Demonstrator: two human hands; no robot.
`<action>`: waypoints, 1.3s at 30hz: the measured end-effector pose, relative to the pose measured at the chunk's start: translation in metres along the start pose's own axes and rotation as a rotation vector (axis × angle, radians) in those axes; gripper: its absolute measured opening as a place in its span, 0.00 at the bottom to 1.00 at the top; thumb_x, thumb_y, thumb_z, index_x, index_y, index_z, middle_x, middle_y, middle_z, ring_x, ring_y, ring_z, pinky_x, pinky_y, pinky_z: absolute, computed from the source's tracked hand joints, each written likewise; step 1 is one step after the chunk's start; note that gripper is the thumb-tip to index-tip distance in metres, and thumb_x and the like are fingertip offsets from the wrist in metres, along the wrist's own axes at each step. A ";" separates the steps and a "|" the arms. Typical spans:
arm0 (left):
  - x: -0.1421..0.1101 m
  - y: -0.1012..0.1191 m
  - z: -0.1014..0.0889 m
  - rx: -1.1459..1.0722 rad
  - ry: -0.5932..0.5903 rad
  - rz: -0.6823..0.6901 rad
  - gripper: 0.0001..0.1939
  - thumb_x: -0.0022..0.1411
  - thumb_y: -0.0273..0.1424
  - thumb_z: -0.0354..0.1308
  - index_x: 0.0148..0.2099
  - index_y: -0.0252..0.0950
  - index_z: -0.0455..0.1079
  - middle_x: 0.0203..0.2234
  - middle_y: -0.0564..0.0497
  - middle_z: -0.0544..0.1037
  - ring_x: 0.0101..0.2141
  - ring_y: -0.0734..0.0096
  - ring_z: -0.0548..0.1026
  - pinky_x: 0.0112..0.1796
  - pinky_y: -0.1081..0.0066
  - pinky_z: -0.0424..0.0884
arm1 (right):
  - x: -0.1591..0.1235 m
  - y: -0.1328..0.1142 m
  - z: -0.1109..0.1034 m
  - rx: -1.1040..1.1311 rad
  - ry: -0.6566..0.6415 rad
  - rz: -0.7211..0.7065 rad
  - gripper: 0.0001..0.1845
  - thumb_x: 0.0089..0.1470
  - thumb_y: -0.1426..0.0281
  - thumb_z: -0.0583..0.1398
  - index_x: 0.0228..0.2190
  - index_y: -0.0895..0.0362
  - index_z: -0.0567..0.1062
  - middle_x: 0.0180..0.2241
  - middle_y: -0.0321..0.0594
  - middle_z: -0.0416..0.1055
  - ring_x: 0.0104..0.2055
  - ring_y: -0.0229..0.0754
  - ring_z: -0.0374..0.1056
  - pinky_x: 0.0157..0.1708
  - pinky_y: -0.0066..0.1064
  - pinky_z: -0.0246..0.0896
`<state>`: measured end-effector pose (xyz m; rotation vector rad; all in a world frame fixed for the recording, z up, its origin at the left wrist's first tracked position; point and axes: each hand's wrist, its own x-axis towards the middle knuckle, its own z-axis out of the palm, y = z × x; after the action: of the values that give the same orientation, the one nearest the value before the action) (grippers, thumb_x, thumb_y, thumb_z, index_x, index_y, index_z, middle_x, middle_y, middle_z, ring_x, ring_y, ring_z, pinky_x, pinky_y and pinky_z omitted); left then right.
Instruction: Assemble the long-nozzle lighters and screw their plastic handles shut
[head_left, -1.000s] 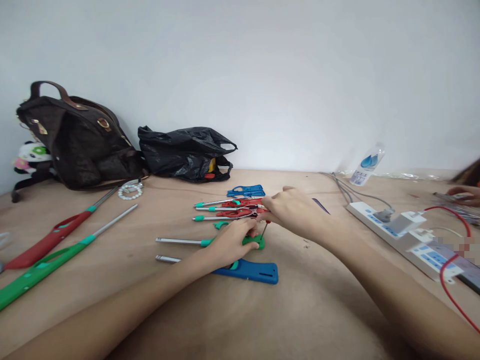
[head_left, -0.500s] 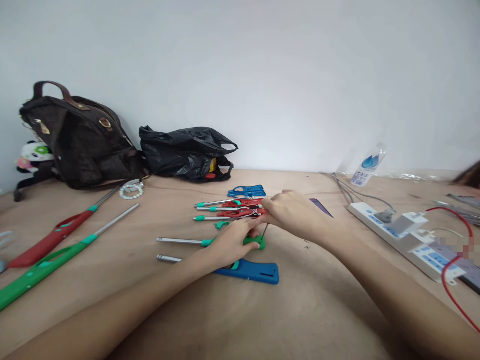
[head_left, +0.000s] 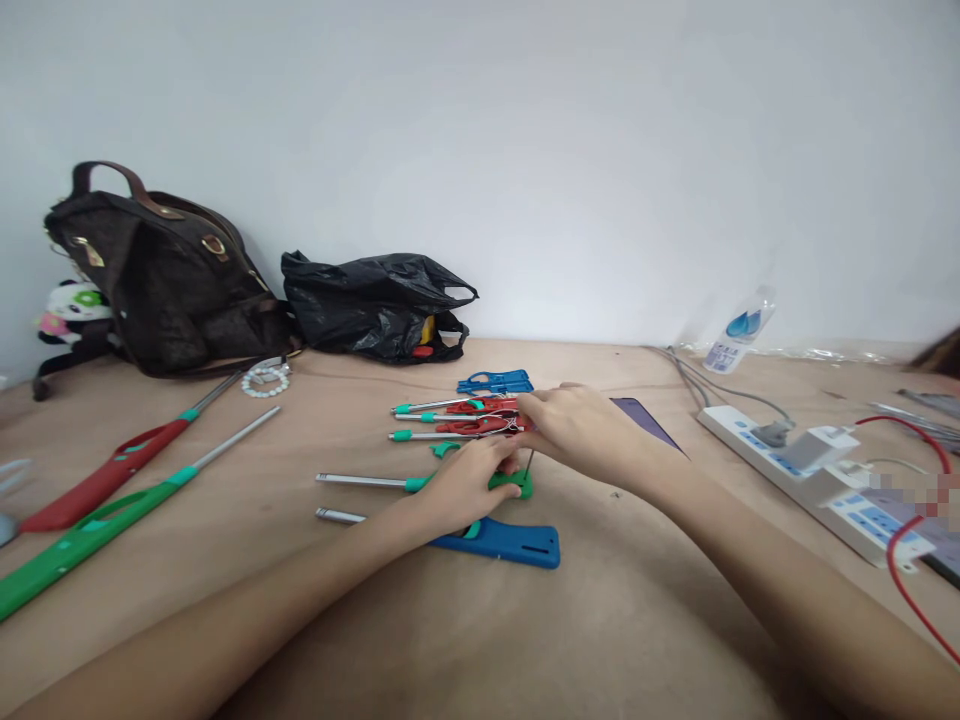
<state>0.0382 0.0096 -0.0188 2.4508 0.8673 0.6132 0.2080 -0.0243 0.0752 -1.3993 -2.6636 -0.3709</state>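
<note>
My left hand (head_left: 474, 482) is closed around the handle of a green long-nosed lighter (head_left: 513, 486), pressing it to the table. Its metal tube sticks out leftward beneath my fingers. Above it, my right hand (head_left: 581, 425) grips a screwdriver (head_left: 529, 463); the thin shaft points down at the green handle, while the grip is hidden in my fingers. Nearer to me lies a blue lighter (head_left: 517, 543), partly under my left wrist. Just beyond my hands are opened red lighters (head_left: 480, 426) with wires showing, and a blue lighter shell (head_left: 495, 381).
On the left lie a red lighter (head_left: 112, 478), another green lighter (head_left: 82, 545) and a bead bracelet (head_left: 265, 380). Behind stand a dark bag (head_left: 172, 290) and a black plastic bag (head_left: 360, 305). To the right are a power strip (head_left: 806, 480), a bottle (head_left: 739, 330) and a flat dark-purple object (head_left: 646, 423).
My right hand has shifted slightly to the left and tilted, uncovering more of the flat purple object. My left hand keeps its hold on the green lighter. The view has moved a little.
</note>
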 end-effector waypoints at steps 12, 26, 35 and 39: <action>0.001 0.001 0.000 -0.004 -0.006 0.003 0.09 0.53 0.23 0.59 0.36 0.36 0.63 0.30 0.53 0.69 0.34 0.66 0.69 0.34 0.70 0.64 | 0.002 -0.002 0.002 -0.012 -0.005 0.012 0.05 0.58 0.72 0.57 0.31 0.60 0.69 0.26 0.41 0.71 0.25 0.40 0.63 0.25 0.30 0.43; 0.000 0.001 0.000 0.000 0.007 -0.013 0.10 0.53 0.24 0.59 0.30 0.36 0.59 0.31 0.53 0.69 0.34 0.65 0.68 0.34 0.71 0.63 | 0.002 -0.002 0.009 -0.152 0.063 0.055 0.07 0.60 0.70 0.57 0.31 0.61 0.70 0.28 0.47 0.73 0.31 0.45 0.68 0.30 0.32 0.54; 0.000 -0.002 0.001 -0.012 0.016 0.023 0.09 0.53 0.23 0.59 0.33 0.37 0.60 0.30 0.54 0.69 0.33 0.67 0.68 0.33 0.70 0.62 | -0.005 -0.002 0.000 0.101 0.021 -0.086 0.04 0.56 0.79 0.55 0.31 0.60 0.68 0.33 0.44 0.70 0.36 0.42 0.63 0.31 0.29 0.53; 0.000 -0.003 0.002 -0.007 0.015 0.012 0.08 0.54 0.24 0.59 0.34 0.36 0.62 0.30 0.53 0.69 0.33 0.67 0.68 0.33 0.70 0.62 | 0.002 -0.007 0.008 -0.009 0.043 0.008 0.03 0.58 0.74 0.57 0.32 0.61 0.69 0.28 0.43 0.70 0.29 0.41 0.63 0.26 0.29 0.46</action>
<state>0.0378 0.0114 -0.0224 2.4502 0.8551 0.6381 0.2015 -0.0249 0.0671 -1.3875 -2.6248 -0.4086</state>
